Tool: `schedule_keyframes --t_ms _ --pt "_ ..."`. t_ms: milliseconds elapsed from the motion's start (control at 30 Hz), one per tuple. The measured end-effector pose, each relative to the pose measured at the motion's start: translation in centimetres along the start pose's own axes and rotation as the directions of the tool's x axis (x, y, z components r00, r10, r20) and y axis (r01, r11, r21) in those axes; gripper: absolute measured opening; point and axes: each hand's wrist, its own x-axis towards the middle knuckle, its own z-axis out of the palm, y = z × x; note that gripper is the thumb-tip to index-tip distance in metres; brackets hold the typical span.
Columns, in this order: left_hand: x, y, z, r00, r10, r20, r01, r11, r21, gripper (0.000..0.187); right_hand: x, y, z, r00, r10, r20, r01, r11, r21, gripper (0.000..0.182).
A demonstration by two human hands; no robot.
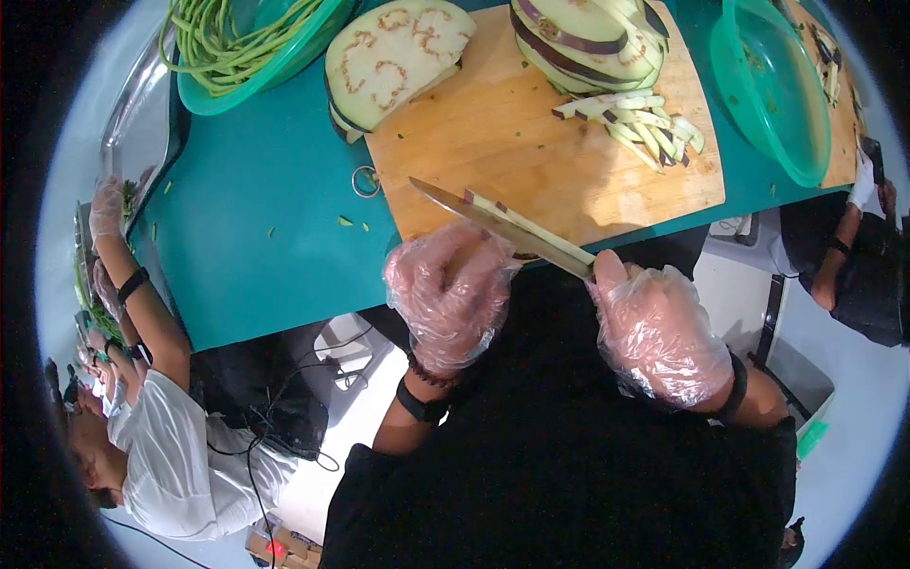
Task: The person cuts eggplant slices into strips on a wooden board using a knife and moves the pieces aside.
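Note:
My right hand (654, 327), in a clear plastic glove, is wrapped round the handle of a kitchen knife (502, 225). Its blade points up and left across the near edge of a wooden cutting board (474, 128). Along the blade's far side lies a pale eggplant strip (545, 232) with purple skin at its end. Beside the blade, my left hand (450, 289), gloved too, has its fingers curled in at the board's edge; what is under them is hidden. Cut eggplant strips (654, 133) lie in a pile below stacked eggplant slices (592, 47). More large slices (393, 62) overlap the board's left corner.
A green basket (227, 100) of long green beans (237, 43) stands at the upper left, near a metal tray (142, 114). An empty green basket (768, 95) sits right of the board. Co-workers are at the left (180, 455) and right (844, 256).

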Motion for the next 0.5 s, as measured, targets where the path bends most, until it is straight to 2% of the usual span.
schedule_keyframes --t_ms 333,500 --pt "0.23 0.12 -0.04 1.000 -0.003 -0.003 0.003 0.999 0.032 0.045 -0.18 0.24 0.24 0.999 0.022 0.047 -0.021 1.000 -0.022 0.014" --pt "0.25 0.05 -0.32 1.000 -0.025 0.018 0.025 0.999 0.033 0.044 -0.25 0.51 -0.17 0.996 -0.025 0.084 0.025 1.000 0.003 0.014"
